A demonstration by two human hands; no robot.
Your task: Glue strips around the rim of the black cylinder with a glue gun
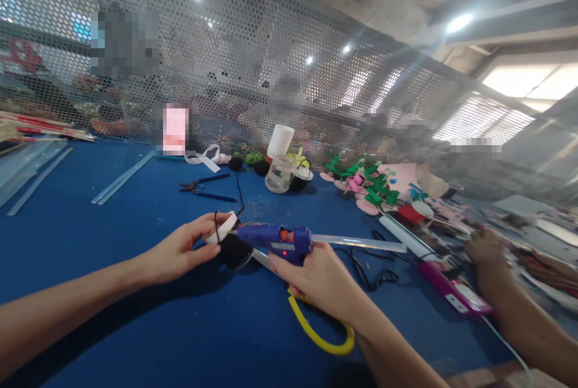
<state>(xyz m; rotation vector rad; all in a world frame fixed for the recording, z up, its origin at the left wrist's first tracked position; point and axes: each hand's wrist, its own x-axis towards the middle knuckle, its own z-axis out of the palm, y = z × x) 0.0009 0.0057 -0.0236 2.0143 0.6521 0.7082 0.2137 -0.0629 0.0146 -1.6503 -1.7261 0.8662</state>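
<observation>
My left hand [180,249] pinches a small white and black piece [226,229] between thumb and fingers. A black cord loops over that piece and runs back to a ball of black yarn [235,164]. In my right hand [323,279] is a blue hot glue gun [271,236], its nozzle touching or very close to the white part; I cannot tell which. A clear glue stick [356,243] juts from its rear, and a red light glows on its side. Scissors with yellow handles [323,343] lie under my right hand, partly hidden.
Blue-handled pliers [210,188] lie beyond my hands. Behind them stand a clear plastic tub [280,175] and stacked white cups [280,140]. Green and pink craft pieces [370,186] and a purple power strip [451,288] are to the right, near another person's arm [501,291]. A perforated metal screen [217,62] borders the table.
</observation>
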